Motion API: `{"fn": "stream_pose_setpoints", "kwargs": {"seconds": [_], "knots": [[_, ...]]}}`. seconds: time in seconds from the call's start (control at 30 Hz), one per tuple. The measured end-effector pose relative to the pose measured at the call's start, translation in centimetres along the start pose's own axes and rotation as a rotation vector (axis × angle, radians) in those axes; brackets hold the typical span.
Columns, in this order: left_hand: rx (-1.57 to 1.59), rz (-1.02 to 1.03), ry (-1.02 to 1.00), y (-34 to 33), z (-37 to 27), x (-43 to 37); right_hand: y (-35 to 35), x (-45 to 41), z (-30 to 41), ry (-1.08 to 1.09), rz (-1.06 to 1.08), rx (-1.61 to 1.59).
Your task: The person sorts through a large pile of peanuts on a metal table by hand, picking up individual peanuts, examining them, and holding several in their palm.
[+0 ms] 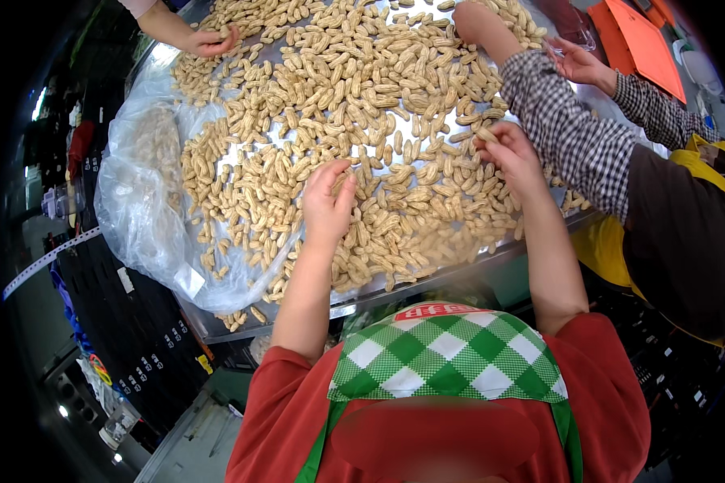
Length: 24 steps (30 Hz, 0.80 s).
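Observation:
Unshelled peanuts (393,90) lie spread across a shiny metal tabletop (402,130), heaped in places and thin in others. Between the thumb and fingers of my right hand (513,157) is a single peanut (487,134), held just above the others at the right. My left hand (328,202) hovers low over the peanuts near the middle, its fingers curled and the thumb close to them. Whether something sits inside that curl is hidden. A clear plastic bag (151,235) with peanuts inside lies along the table's left side.
At the right a co-worker's checked sleeve (562,115) reaches across beside my right arm, with that person's other hand (580,63) nearby. Another person's hand (214,42) is at upper left. Orange bins (640,45) stand upper right; black crates (127,326) stand lower left.

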<state>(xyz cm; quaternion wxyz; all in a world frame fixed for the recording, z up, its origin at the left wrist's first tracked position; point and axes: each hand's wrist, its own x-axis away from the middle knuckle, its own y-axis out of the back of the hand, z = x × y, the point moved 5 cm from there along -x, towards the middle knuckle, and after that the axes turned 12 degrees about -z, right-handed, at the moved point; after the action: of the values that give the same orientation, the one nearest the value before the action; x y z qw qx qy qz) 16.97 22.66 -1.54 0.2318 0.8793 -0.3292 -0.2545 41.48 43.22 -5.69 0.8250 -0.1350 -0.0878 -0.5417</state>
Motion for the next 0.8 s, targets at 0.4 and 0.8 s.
{"fn": "stream_pose_setpoints", "kwargs": {"seconds": [0.4, 0.8], "knots": [[-0.068, 0.337, -0.219, -9.8, -6.2, 1.1, 0.9, 4.6, -1.2, -0.472, -0.188, -0.842], [-0.258, 0.201, -0.398, -7.0, -3.6, 1.9, 1.8, 3.8, -3.7, -0.515, -0.246, -0.934]]}}
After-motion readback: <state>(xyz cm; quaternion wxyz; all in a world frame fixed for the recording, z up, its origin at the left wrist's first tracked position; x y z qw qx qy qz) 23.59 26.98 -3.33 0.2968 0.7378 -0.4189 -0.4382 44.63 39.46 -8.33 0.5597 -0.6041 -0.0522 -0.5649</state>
